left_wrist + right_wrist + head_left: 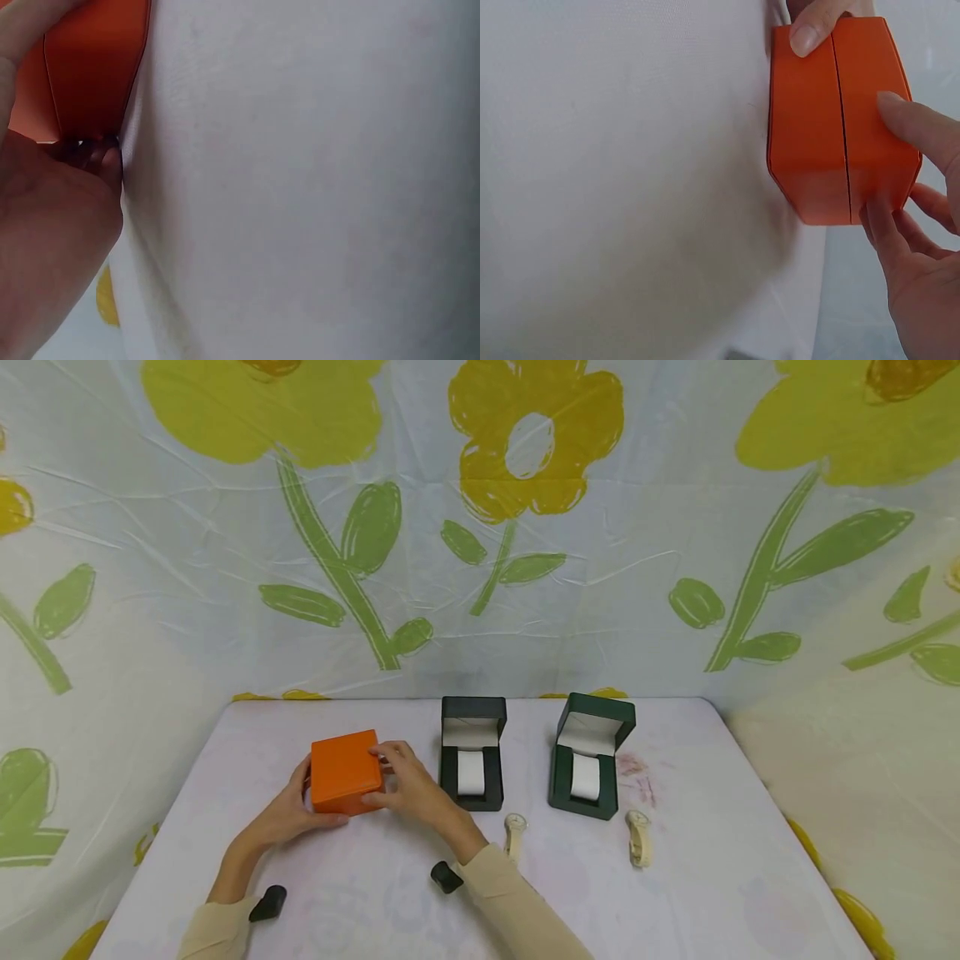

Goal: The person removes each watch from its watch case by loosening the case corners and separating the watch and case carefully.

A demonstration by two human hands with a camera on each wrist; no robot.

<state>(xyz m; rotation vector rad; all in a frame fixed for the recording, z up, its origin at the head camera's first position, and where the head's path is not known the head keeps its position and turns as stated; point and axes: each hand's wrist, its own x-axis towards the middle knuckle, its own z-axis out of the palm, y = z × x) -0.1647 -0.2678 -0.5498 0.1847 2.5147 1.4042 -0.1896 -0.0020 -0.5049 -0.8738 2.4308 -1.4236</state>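
On the left part of the table, a closed orange box [345,768] sits between both hands. My left hand [281,817] grips it from the left, its thumb along the lower front. In the right wrist view that thumb [810,34] presses the box's lower half. My right hand [416,785] holds the box at its right side, thumb on the front of the upper half and fingers round the side and back. A thin seam runs between lid and base in the right wrist view, with the lid down. The left fingers' far ends are partly hidden behind the box.
To the right stand two open watch boxes, a black one [492,781] and a dark green one [583,807], each with a white cushion. One cream-strapped watch [515,827] lies near the right forearm, another watch [639,839] farther right. A flowered cloth [600,635] hangs behind the table.
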